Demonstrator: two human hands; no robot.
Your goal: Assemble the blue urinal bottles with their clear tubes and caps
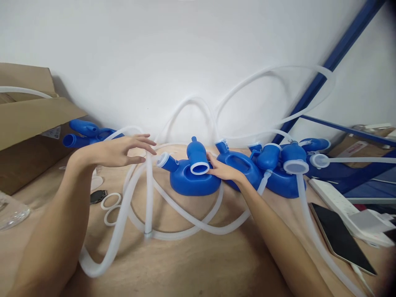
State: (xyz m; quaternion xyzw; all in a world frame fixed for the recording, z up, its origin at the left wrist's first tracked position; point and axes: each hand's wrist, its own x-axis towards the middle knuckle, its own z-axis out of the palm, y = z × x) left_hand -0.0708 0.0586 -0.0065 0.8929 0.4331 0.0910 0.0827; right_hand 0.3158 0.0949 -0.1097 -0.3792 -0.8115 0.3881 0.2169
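Note:
My right hand (224,168) is closed on a blue funnel-shaped piece (197,152) with a white rim round its wide mouth and a narrow spout on top. That piece is at the front of a blue plastic urinal bottle (195,187), whose white-collared neck (167,161) points up and left. To the left, my left hand (128,150) hovers with fingers spread and thumb apart, nothing gripped. Its fingertips are by a translucent white hose (149,194); whether they touch it I cannot tell. The hose lies in loops on the wooden table (185,264).
More blue bottles (241,165) with hoses stand at right, and other blue parts (82,134) lie at left near a cardboard box (34,136). White rings (111,201) and a dark round object (98,196) lie at left. A phone (342,237) and power strip (337,202) are at right.

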